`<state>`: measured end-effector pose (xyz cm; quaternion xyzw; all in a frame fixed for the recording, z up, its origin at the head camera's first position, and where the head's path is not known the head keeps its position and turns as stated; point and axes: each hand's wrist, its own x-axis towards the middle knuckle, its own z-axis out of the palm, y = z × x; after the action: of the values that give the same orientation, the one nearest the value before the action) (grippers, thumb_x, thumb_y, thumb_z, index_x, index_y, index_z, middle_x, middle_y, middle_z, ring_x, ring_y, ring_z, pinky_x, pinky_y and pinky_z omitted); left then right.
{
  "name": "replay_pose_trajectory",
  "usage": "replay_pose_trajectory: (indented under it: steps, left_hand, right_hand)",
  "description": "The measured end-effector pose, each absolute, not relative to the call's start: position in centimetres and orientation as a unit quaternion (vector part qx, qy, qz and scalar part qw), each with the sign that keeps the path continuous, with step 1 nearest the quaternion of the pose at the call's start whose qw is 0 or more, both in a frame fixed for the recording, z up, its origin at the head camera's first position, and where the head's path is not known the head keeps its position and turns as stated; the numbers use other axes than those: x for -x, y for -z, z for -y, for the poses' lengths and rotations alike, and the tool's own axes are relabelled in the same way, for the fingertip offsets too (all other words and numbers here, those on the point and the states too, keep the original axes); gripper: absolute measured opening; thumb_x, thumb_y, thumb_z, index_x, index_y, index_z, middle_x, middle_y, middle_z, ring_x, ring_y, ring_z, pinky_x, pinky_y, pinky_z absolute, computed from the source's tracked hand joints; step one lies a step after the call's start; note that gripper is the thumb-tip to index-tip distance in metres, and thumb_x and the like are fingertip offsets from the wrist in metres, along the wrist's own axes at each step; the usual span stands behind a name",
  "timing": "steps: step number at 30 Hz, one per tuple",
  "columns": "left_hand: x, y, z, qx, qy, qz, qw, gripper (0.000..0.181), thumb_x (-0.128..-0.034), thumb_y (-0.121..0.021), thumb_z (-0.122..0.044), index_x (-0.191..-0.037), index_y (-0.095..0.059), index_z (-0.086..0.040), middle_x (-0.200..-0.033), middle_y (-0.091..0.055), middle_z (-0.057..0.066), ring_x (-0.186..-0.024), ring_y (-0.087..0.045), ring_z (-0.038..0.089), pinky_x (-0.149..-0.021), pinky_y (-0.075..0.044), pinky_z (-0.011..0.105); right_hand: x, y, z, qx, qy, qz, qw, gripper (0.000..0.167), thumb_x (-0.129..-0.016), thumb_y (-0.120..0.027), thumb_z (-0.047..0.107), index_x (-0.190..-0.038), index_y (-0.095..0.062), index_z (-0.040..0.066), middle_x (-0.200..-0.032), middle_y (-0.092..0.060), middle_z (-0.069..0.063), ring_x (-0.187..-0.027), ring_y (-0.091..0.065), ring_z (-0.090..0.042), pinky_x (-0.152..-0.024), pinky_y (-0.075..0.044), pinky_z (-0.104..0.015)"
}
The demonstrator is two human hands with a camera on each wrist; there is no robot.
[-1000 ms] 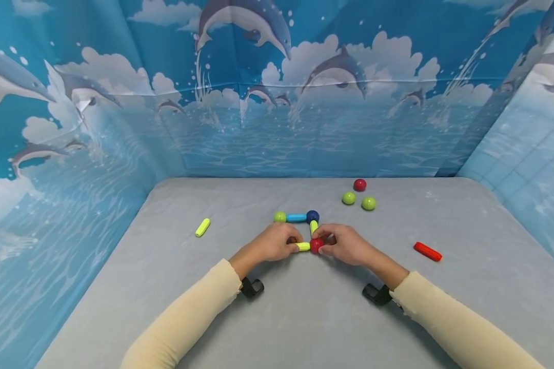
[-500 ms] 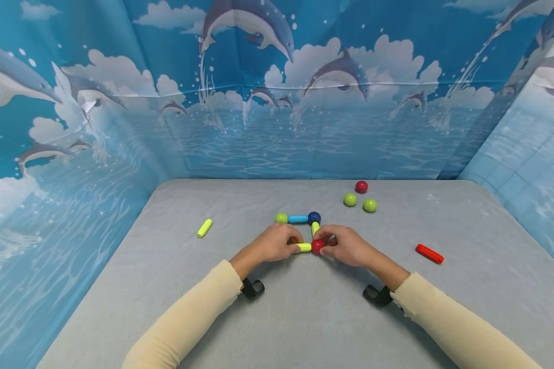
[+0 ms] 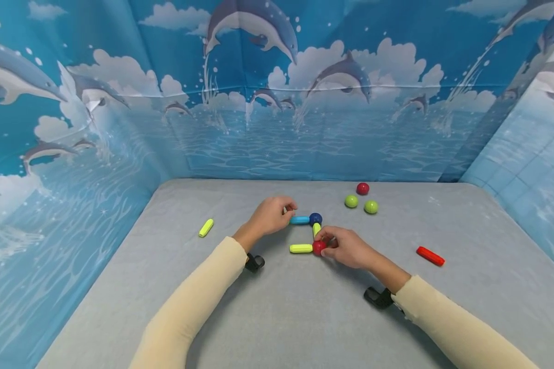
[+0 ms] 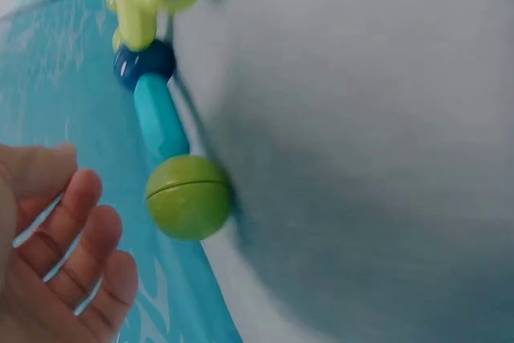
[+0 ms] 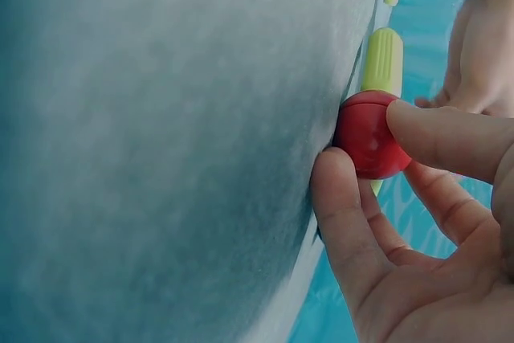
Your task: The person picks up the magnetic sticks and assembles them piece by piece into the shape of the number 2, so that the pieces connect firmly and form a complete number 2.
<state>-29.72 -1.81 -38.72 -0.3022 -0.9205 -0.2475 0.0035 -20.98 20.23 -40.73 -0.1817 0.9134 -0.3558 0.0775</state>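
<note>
My right hand (image 3: 348, 247) pinches a red ball (image 5: 368, 134) between thumb and fingers on the grey tabletop. From that ball one yellow-green rod (image 3: 301, 248) extends left, and another yellow-green rod (image 3: 317, 229) runs back to a dark blue ball (image 3: 316, 219). A light blue rod (image 3: 300, 220) joins the dark blue ball to a green ball (image 4: 189, 198). Beside this green ball is my left hand (image 3: 272, 215), its fingers relaxed, apart from the ball and holding nothing. In the head view the left hand hides the green ball.
Farther back at right sit two loose green balls (image 3: 351, 201) and a red ball (image 3: 362, 188). A red rod (image 3: 430, 256) lies to the right, and a loose yellow-green rod (image 3: 206, 227) to the left. A dolphin-print curtain (image 3: 277, 138) surrounds the table.
My left hand has let go of the left-pointing yellow-green rod and moved back to the green ball's end. My right hand stays on the red ball.
</note>
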Motion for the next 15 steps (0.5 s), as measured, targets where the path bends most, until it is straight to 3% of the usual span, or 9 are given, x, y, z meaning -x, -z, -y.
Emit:
replay_pose_trajectory:
  steps: [9, 15]
  left_hand:
    - [33.5, 37.9, -1.1, 0.311, 0.231, 0.92, -0.051, 0.034, -0.102, -0.056, -0.026, -0.134, -0.063, -0.017, -0.134, -0.063, 0.001, -0.121, -0.058, 0.021, -0.1, -0.05, 0.04]
    - [35.2, 37.4, -3.8, 0.336, 0.182, 0.922, -0.062, 0.037, -0.1027, -0.054, -0.027, -0.139, -0.059, -0.022, -0.152, -0.047, 0.001, -0.143, -0.041, 0.023, -0.115, -0.038, 0.045]
  right_hand:
    - [21.1, 40.7, -20.1, 0.175, 0.356, -0.913, 0.091, 0.023, -0.09, -0.068, 0.004, -0.112, -0.064, 0.01, -0.109, -0.067, -0.013, -0.083, -0.06, -0.018, -0.067, -0.051, -0.028]
    - [20.8, 40.4, -20.1, 0.189, 0.351, -0.913, 0.091, 0.025, -0.09, -0.068, 0.003, -0.114, -0.064, 0.007, -0.108, -0.067, -0.013, -0.08, -0.058, -0.016, -0.066, -0.05, -0.028]
